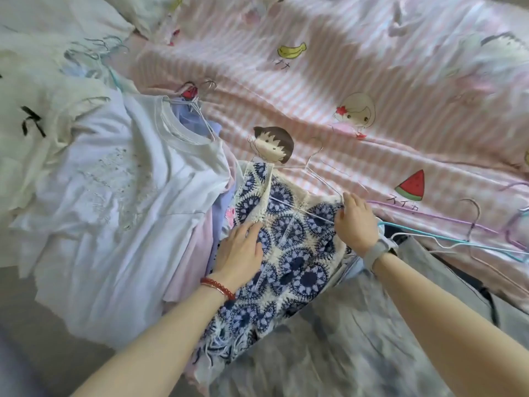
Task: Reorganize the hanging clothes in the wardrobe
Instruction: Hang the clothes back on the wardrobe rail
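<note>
blue-and-white crocheted top, worked in round openwork medallions with a fringed hem at its near end, lies flat on the bed in the middle of the view, its neck pointing far. a thin white wire hanger sits in its neckline, hook resting on the bedsheet just beyond. the left hand lies flat on the top's left side, fingers straight and together, pressing the knit; a red bead bracelet circles that wrist. the right hand is at the top's right shoulder, fingers curled in around the knit edge and the end of the hanger's arm; a grey watch is strapped to that wrist.

left of the top lies a soft, smooth white t-shirt with a ribbed round collar and a faint beaded pattern on the chest, on its own hanger, over pale pink and lilac garments whose edges show beneath it. further left is a cream garment with a black bow, and beyond it a bunch of pale blue hanger hooks.

the bedsheet is pink-and-white striped cotton printed with cartoon children, a banana and a watermelon slice. on it at the right, well apart from the top, lie loose wire hangers in lilac, turquoise and white, tangled over one another. near the right forearm there is grey fabric, and a blurred blue-grey mottled cloth fills the near middle.
</note>
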Demonstrator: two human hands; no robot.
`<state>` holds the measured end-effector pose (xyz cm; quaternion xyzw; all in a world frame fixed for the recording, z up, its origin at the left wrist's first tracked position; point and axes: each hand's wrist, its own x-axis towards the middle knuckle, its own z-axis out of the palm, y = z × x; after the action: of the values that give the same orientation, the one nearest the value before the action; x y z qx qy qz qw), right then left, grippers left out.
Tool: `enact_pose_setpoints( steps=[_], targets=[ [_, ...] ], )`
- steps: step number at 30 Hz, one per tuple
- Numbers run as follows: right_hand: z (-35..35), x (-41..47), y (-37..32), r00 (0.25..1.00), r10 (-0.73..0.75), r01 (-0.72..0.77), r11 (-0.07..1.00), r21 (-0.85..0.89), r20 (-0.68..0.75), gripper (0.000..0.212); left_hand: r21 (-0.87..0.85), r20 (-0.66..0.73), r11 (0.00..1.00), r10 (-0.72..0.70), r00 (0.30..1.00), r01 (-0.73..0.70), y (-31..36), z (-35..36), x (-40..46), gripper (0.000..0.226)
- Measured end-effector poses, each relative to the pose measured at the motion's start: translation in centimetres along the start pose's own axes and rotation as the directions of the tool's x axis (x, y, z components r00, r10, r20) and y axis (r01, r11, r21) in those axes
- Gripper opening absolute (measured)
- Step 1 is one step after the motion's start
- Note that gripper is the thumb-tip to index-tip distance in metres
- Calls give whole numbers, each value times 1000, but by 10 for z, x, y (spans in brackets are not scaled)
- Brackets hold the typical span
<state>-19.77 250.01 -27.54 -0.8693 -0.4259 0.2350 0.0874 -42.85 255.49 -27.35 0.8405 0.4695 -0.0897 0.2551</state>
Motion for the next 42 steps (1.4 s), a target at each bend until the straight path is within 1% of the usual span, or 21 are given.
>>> enact_pose_setpoints(
  steps=[5,6,8,10,11,13,15,19,25,26,28,31,33,34,35,36,37,38,39,40,42],
  targets=[
    [33,42,4,991,135,-135,991,-6,-23,35,3,-48,996,-92,995,92,4,25,49,60],
    [35,44,5,986,164,-163,986,34,-39,35,-30,-51,993,-112,992,110,5,26,52,59],
    [35,41,8,976,207,-189,960,206,-71,37,-120,-42,986,-124,991,118,10,26,54,56],
    [30,33,7,967,236,-184,909,373,-97,38,-159,-55,984,-96,994,87,15,21,49,49],
    [27,28,5,961,249,-181,893,413,-117,36,-180,-84,982,-79,993,63,19,17,44,45],
    [19,17,0,952,257,-164,889,428,-168,29,-238,-140,971,-48,989,14,25,7,30,40],
    [9,7,-3,947,253,-143,883,448,-196,27,-288,-183,957,-24,983,-31,31,-7,16,37],
    [-10,-7,-5,945,254,-112,844,525,-206,30,-362,-255,927,0,967,-96,34,-36,-11,37],
    [-39,-31,-11,954,235,-90,819,566,-189,40,-394,-315,897,71,947,-198,36,-78,-42,35],
    [-42,-36,-10,957,217,-67,813,579,-194,41,-380,-302,902,88,949,-205,35,-82,-47,35],
    [-49,-45,-9,961,192,-39,805,592,-199,43,-332,-231,926,105,967,-180,32,-87,-58,36],
    [-59,-55,-10,960,202,-49,803,594,-193,47,-275,-67,954,108,992,-122,25,-91,-70,47],
    [-65,-59,-11,957,212,-52,796,604,-196,48,-206,40,972,127,991,-116,23,-93,-69,56],
    [-66,-60,-11,956,211,-46,794,606,-204,49,-175,66,978,122,990,-109,23,-97,-66,57],
    [-66,-62,-11,955,205,-38,798,601,-213,51,-144,48,985,107,993,-99,24,-103,-61,55],
    [-65,-63,-11,955,198,-30,806,590,-221,52,-97,-40,990,95,995,-99,23,-109,-54,52],
    [-65,-63,-11,954,193,-23,811,584,-230,53,-16,-170,993,110,979,-114,22,-116,-44,49],
    [-64,-63,-10,953,191,-17,809,587,-235,54,96,-279,987,151,948,-129,21,-122,-33,50],
    [-64,-62,-9,952,193,-12,800,600,-238,54,201,-323,970,196,926,-135,22,-130,-22,54],
    [-63,-61,-9,951,198,-9,786,618,-238,55,275,-294,950,226,929,-144,23,-137,-10,58],
    [-61,-59,-7,949,211,-4,748,663,-232,55,356,-110,914,249,962,-196,26,-145,11,55]
  ],
)
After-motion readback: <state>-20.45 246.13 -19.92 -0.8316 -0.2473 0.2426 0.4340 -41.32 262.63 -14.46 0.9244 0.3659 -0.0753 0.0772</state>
